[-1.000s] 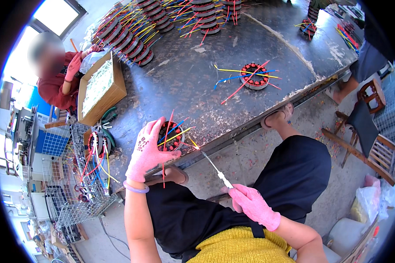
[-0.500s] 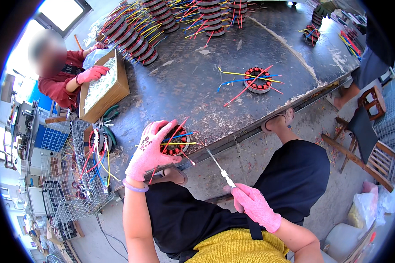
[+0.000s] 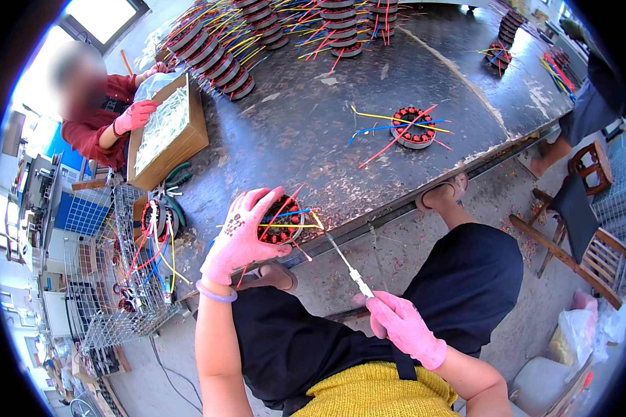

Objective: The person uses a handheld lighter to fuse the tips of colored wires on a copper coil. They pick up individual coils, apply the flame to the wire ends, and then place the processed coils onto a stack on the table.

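At the table's near edge my left hand (image 3: 236, 233), in a pink glove, grips a motor stator (image 3: 283, 210), a ring with red inside and red, blue and yellow wires. Its thumb and fingers close round the ring's left side. My right hand (image 3: 405, 330), also gloved in pink, is closed on a slim tool (image 3: 359, 279) with a white sleeve and a thin metal shaft. The shaft points up-left to the stator's right side. A yellow wire's bent end (image 3: 317, 219) meets the tool's tip, though how they join is too small to tell.
Another wired stator (image 3: 412, 144) lies on the dark table (image 3: 306, 139); tall stator stacks (image 3: 219, 61) stand behind. A co-worker's pink-gloved hand (image 3: 135, 117) is by a cardboard box (image 3: 181, 142) of pale pieces. Pliers (image 3: 179, 174) and a wire basket (image 3: 122, 330) are at left.
A bent yellow wire end now shows at the tool's tip beside the stator. My hands stay almost in place. The co-worker's near hand has shifted left, away from the box.
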{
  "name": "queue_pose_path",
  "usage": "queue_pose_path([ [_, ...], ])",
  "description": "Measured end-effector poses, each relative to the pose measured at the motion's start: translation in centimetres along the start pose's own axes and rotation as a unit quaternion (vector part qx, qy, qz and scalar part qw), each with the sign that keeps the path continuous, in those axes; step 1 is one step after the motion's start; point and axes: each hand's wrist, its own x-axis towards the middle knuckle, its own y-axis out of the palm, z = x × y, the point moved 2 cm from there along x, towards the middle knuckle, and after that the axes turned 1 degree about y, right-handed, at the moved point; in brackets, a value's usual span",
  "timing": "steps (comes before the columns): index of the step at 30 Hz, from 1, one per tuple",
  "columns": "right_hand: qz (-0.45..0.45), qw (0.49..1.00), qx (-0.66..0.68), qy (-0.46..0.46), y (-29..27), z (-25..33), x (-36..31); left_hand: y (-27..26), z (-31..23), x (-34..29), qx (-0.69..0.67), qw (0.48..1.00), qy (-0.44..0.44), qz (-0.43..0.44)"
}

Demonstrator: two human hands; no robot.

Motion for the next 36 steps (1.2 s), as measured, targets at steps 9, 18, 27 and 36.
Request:
queue_pose_path([
  [9, -0.004, 1.0, -0.01, 0.0, 0.13, -0.14, 0.04, -0.03, 0.09, -0.09, -0.011, 1.0, 0.003, -0.014],
  [18, -0.002, 1.0, 0.017, 0.005, 0.15, -0.31, 0.01, -0.11, -0.1, -0.03, -0.001, 1.0, 0.01, -0.019],
  [27, -0.011, 1.0, 0.008, 0.014, 0.15, 0.18, -0.22, -0.14, -0.06, -0.32, -0.003, 1.0, 0.0, -0.02],
  [36, -0.003, 1.0, -0.021, -0.01, -0.02, 0.0, 0.07, -0.11, -0.02, -0.19, -0.001, 1.0, -0.003, -0.008],
])
